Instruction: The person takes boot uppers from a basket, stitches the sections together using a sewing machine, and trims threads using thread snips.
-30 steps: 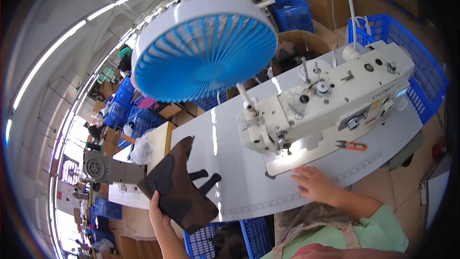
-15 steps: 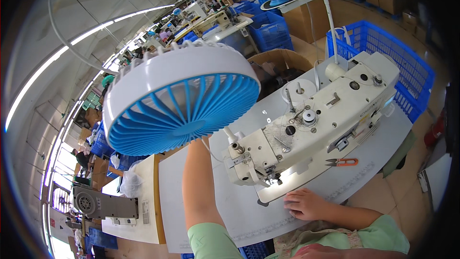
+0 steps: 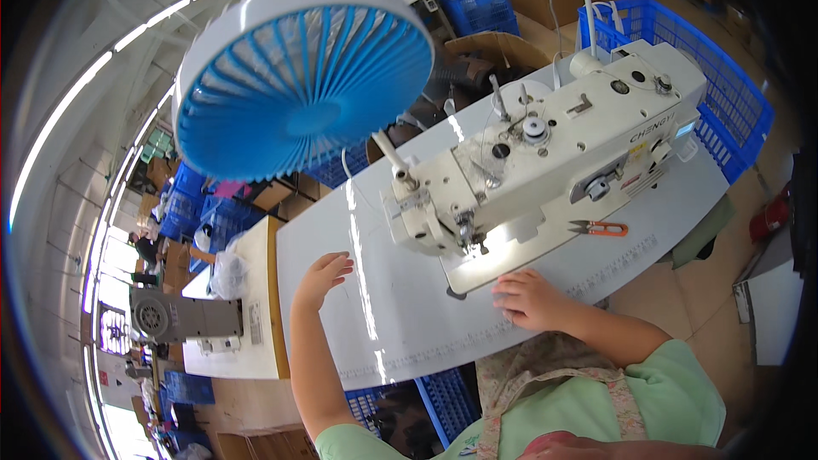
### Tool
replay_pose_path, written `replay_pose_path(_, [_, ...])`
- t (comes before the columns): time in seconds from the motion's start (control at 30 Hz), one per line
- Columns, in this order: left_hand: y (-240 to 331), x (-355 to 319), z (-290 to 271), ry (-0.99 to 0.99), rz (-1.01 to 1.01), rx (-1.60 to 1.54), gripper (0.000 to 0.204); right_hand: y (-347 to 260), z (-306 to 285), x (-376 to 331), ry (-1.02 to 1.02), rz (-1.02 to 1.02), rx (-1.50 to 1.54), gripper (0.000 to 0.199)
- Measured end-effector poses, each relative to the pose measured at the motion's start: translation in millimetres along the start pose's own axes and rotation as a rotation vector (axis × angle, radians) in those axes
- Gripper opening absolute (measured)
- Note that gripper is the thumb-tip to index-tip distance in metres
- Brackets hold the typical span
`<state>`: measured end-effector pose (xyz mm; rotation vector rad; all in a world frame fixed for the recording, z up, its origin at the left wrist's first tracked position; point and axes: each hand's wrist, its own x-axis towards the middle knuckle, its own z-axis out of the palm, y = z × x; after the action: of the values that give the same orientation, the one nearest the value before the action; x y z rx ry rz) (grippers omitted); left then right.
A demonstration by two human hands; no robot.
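Below the fan, my left hand (image 3: pixel 325 277) is held over the left part of the white sewing table (image 3: pixel 400 332), its fingers stretched out and nothing in them. My right hand (image 3: pixel 528 296) rests at the near edge of the table, fingers loosely bent and apart, with nothing visible in them. Just beyond it stands a white sewing machine (image 3: pixel 545 158), its lamp lighting the needle area. A round fan (image 3: pixel 311 119) with a white rim and blue grille hangs large at the upper left. Orange-handled thread snips (image 3: pixel 608 229) lie by the machine's bed, right of my right hand.
A blue plastic crate (image 3: pixel 733 85) stands behind the machine at the right. To the left is a second table with a grey machine head (image 3: pixel 187 317) and a clear plastic bag (image 3: pixel 228 275). More blue crates (image 3: pixel 477 4) and a cardboard box (image 3: pixel 554 0) stand at the back.
My left hand has come down from behind the fan and moved left, into the open. My right hand stays by the machine bed. The view has tilted downward.
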<state>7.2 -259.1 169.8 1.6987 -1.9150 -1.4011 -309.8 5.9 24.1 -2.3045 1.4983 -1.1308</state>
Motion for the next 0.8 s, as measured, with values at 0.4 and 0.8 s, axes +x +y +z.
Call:
replay_pose_path(0.4, [-122, -148, 33, 0.025, -0.005, -0.15, 0.025, -1, 1, 11, -0.034, 0.02, -0.011, 0.02])
replay_pose_path(0.8, [-28, -16, 208, 0.282, 0.488, -0.024, 0.018, -5, 5, 0, -0.007, -0.004, -0.076, 0.019])
